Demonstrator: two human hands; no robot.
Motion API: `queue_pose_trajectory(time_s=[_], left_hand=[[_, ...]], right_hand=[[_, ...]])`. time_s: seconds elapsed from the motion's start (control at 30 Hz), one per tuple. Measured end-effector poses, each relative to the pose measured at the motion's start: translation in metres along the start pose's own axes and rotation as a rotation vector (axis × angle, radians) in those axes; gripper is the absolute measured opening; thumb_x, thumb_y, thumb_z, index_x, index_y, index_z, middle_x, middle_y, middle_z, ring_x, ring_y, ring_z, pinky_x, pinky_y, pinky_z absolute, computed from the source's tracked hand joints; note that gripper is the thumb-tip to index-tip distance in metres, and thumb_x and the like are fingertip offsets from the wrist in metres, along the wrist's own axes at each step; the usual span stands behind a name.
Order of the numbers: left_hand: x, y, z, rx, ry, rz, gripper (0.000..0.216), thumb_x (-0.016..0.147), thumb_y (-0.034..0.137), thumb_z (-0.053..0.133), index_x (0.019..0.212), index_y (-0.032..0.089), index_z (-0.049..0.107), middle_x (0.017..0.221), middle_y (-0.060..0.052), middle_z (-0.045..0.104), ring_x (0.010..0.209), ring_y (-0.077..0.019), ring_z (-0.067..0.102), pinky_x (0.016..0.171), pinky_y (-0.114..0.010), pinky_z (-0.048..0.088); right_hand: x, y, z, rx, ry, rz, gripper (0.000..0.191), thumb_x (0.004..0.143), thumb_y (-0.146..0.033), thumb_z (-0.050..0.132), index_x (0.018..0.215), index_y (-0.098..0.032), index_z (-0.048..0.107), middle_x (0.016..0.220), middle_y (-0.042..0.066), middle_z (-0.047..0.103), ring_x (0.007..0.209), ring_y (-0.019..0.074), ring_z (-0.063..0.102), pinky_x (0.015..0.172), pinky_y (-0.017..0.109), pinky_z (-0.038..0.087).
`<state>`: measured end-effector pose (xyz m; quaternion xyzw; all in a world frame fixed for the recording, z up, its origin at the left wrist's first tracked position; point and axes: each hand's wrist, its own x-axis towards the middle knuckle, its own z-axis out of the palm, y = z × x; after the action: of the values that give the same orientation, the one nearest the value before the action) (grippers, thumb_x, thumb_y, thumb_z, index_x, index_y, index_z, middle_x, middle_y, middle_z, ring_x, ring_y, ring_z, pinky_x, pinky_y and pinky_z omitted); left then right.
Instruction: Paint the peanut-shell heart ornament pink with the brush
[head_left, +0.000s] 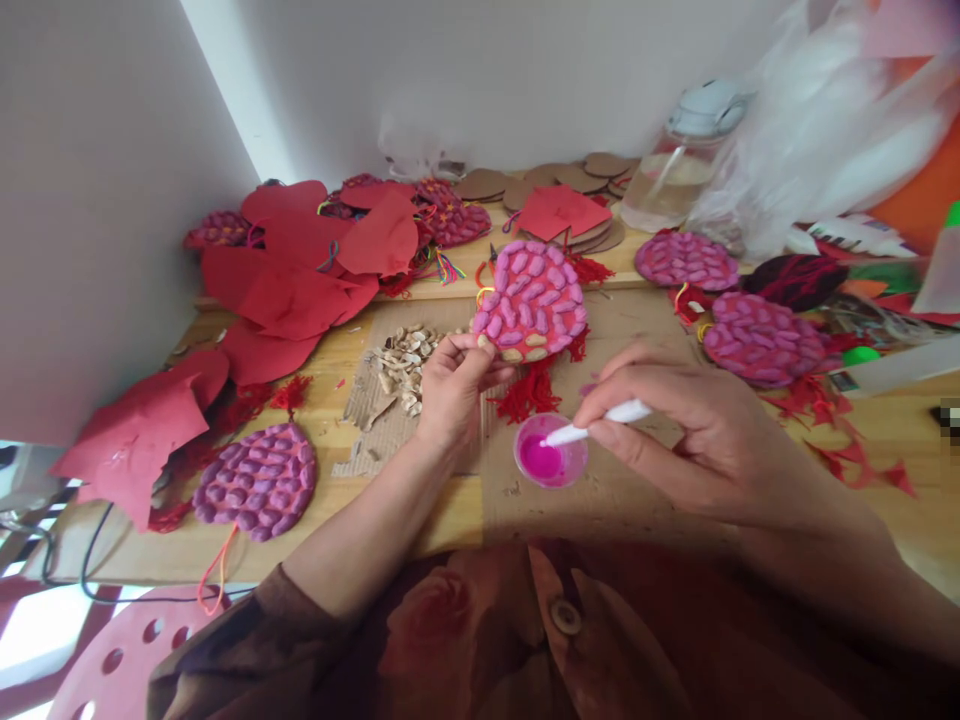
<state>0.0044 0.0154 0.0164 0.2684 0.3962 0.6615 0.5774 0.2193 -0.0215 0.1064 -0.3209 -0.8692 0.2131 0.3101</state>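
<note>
My left hand (pixel 454 385) pinches the lower edge of a round craft disc (pixel 531 298) covered in pink-painted peanut shells, with a red tassel hanging below it. A few shells at its bottom edge are still bare tan. My right hand (pixel 679 420) is closed on a white brush handle (pixel 611 415), whose tip dips into a small clear cup of magenta paint (pixel 550 460) standing on a brown cardboard sheet (pixel 615 490).
A pile of bare peanut shells (pixel 401 362) lies left of the disc. Other painted discs lie at the left front (pixel 256 480) and right (pixel 765 338). Red paper cut-outs (pixel 300 270) cover the left of the wooden table. Cardboard circles and a glass jar (pixel 675 170) stand at the back.
</note>
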Motion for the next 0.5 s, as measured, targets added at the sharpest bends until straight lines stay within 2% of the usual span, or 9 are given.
queue_pose_trajectory(time_s=[0.13,0.37,0.5], left_hand=[[0.000,0.000,-0.001,0.024,-0.008,0.005,0.031,0.067,0.026,0.087,0.081,0.017,0.061,0.069,0.004,0.068,0.060,-0.0107,0.068,0.061,-0.023,0.060],[0.000,0.001,-0.001,0.031,-0.007,-0.001,0.026,0.073,0.024,0.083,0.083,0.017,0.060,0.069,0.003,0.068,0.062,-0.0112,0.069,0.062,-0.023,0.060],[0.000,0.001,0.000,0.029,-0.006,-0.005,0.028,0.072,0.025,0.084,0.083,0.018,0.059,0.070,0.004,0.068,0.062,-0.0107,0.068,0.062,-0.023,0.060]], right_hand=[[-0.004,0.000,0.007,-0.147,-0.080,-0.053,0.008,0.091,-0.020,0.065,0.097,-0.022,0.067,0.090,0.001,0.071,0.092,0.0193,0.064,0.085,0.035,0.047],[-0.006,0.008,0.025,-0.304,-0.223,-0.075,0.007,0.093,-0.020,0.063,0.097,-0.024,0.068,0.087,0.001,0.071,0.093,0.0214,0.060,0.082,0.038,0.039],[-0.006,0.007,0.027,-0.324,-0.240,-0.084,0.006,0.096,-0.023,0.062,0.098,-0.025,0.067,0.089,0.001,0.073,0.094,0.0226,0.058,0.082,0.038,0.038]])
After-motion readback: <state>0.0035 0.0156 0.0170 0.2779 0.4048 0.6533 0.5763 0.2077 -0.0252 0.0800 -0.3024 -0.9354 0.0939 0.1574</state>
